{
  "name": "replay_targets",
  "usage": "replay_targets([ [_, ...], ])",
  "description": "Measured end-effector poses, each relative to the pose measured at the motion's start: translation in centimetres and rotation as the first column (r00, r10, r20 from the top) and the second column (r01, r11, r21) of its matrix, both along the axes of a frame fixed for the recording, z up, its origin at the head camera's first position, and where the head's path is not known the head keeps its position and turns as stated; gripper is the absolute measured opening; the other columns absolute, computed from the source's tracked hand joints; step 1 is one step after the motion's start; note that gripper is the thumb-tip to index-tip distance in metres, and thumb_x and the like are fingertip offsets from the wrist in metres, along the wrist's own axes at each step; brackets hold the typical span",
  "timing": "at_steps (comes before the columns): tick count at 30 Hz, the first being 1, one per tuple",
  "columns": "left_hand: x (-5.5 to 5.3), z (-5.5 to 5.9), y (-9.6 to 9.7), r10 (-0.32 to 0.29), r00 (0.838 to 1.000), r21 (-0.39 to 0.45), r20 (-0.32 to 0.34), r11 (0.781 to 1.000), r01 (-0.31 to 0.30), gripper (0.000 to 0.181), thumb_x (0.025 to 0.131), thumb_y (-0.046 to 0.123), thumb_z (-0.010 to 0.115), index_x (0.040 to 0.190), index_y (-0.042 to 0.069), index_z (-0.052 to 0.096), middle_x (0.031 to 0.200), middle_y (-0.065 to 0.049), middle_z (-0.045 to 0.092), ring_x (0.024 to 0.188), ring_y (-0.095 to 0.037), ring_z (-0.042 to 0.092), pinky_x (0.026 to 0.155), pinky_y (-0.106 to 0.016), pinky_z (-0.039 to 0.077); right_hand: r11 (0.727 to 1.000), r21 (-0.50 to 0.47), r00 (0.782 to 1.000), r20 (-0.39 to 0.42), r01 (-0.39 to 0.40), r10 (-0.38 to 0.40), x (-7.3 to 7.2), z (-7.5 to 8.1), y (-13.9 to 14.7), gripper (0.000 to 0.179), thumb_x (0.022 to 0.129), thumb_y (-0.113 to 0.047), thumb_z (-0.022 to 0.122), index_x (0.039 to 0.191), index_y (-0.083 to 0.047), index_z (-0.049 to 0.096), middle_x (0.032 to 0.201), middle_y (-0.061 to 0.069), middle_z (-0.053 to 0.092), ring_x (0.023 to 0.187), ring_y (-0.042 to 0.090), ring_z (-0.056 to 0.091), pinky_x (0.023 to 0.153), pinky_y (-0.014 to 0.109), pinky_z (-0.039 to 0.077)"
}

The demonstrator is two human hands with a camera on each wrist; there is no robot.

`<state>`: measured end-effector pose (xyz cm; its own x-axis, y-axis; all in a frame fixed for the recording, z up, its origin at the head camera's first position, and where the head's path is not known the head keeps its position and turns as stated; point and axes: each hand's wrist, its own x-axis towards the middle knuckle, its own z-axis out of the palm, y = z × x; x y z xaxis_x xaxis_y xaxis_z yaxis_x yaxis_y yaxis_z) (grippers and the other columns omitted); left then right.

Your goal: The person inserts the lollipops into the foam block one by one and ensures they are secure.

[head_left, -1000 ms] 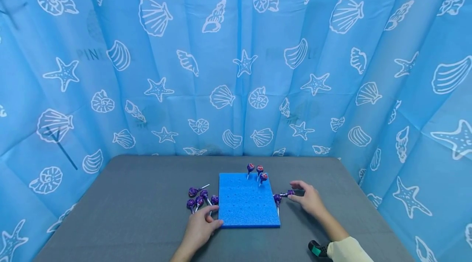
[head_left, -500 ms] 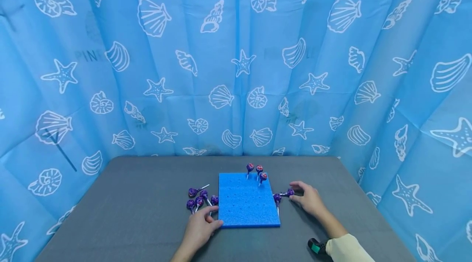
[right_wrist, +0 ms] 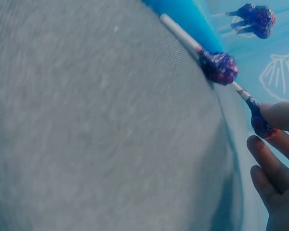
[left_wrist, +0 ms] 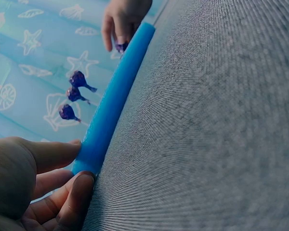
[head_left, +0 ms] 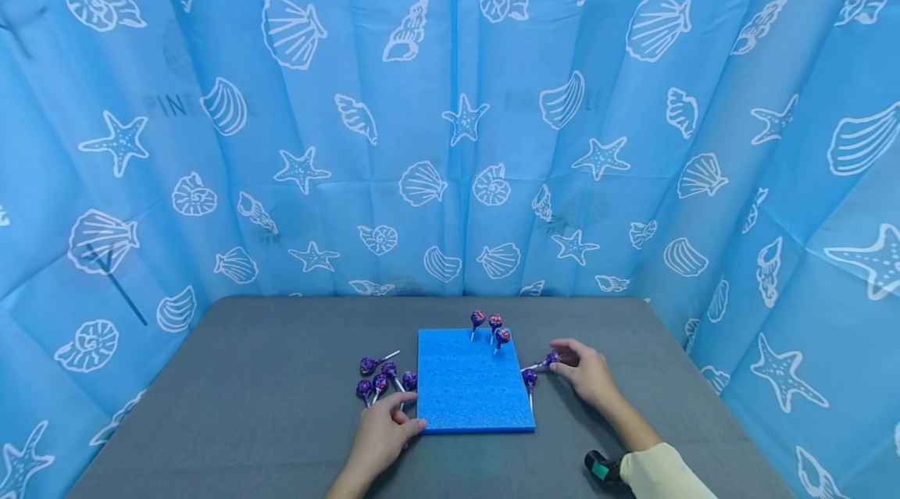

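On the grey bench (head_left: 281, 343), before a blue seashell-print curtain (head_left: 422, 101), I see a flat blue foam board (head_left: 464, 405) dotted with small pits. My judgement is that lollipops are being stood in the board and that the work is at an early stage. Done: three standing lollipops (head_left: 495, 322) in purple wrappers rise on white sticks from the board's far right part. Left, as I read it: the rest of the board, which carries none, and the lollipops outside it.

My right hand (head_left: 587, 376) has one gripped lollipop (head_left: 551, 358) between thumb and fingers by its wrapped head, just right of the board, its stick slanting towards the board's edge. My left hand (head_left: 383, 430) pinches the board's near left corner.

Counting, I find one board, two hands and ten lollipops in sight: three standing, one in the right hand, one lying lollipop (head_left: 530, 379) close by the board's right side, and a cluster of five loose lollipops (head_left: 368, 365) beside its left edge. The left hand covers part of that cluster's sticks, so I cannot tell whether more lie beneath. The pits are too faint for me to number.
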<state>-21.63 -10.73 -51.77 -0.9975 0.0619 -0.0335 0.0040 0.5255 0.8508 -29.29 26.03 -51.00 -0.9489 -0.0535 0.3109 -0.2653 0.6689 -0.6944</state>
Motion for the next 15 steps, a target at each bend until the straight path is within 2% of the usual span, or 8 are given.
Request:
replay_targets([
  [8, 0.0, 0.0, -0.1, -0.005, 1.000, 0.012, -0.001, 1.000, 0.005, 0.046, 0.080, 0.017, 0.080, 0.123, 0.008, 0.065, 0.070, 0.002, 0.057, 0.056, -0.014, 0.055, 0.049, -0.029, 0.041, 0.995, -0.102, 1.000, -0.015, -0.021, 0.020, 0.1, 0.9, -0.9, 0.032, 0.086, -0.001, 0.072, 0.118, -0.001, 0.064, 0.109, 0.013, 0.068, 0.101, 0.029, 0.064, 0.086, 0.044, 0.051],
  [15, 0.0, 0.0, 0.0, -0.003, 1.000, 0.015, -0.004, 1.000, 0.004, 0.046, 0.080, 0.017, 0.080, 0.122, 0.007, 0.065, 0.069, 0.002, 0.057, 0.056, -0.014, 0.055, 0.049, -0.029, 0.041, 0.983, -0.182, 0.999, -0.036, 0.031, -0.038, 0.1, 1.2, -2.0, 0.031, 0.089, -0.004, 0.070, 0.118, -0.001, 0.063, 0.111, 0.014, 0.067, 0.101, 0.029, 0.064, 0.085, 0.033, 0.052],
])
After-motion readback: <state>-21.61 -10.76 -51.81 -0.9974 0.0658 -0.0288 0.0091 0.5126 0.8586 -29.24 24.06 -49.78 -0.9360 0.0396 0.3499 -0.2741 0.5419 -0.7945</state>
